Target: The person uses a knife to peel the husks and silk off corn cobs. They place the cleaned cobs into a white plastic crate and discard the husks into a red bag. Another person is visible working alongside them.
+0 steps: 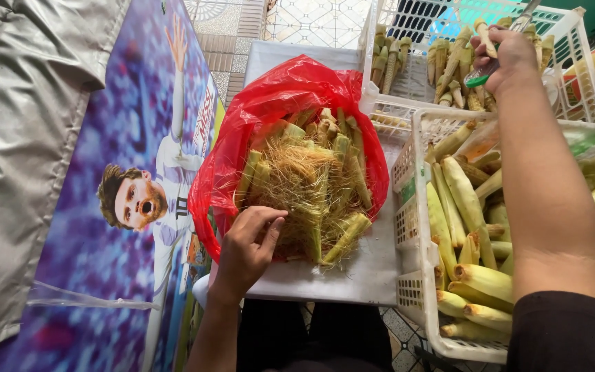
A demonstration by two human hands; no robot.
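Observation:
My left hand (248, 244) rests at the near edge of a red plastic bag (270, 103) full of green husks and corn silk (308, 182), fingers curled and touching the silk. Far over the back white basket (587, 69), my right hand (507, 58) grips a small peeled baby corn (485, 36) together with a green-handled knife (483, 74). Peeled baby corn pieces (449, 69) lie in that back basket. Under my right forearm, the near white basket (414, 227) holds several unpeeled husked baby corns (463, 200).
The red bag sits on a white board (352, 275) across my lap. A big purple poster (132, 207) of a shouting player lies to the left, with grey cloth (22, 138) beside it. Tiled floor (311, 21) shows at the back.

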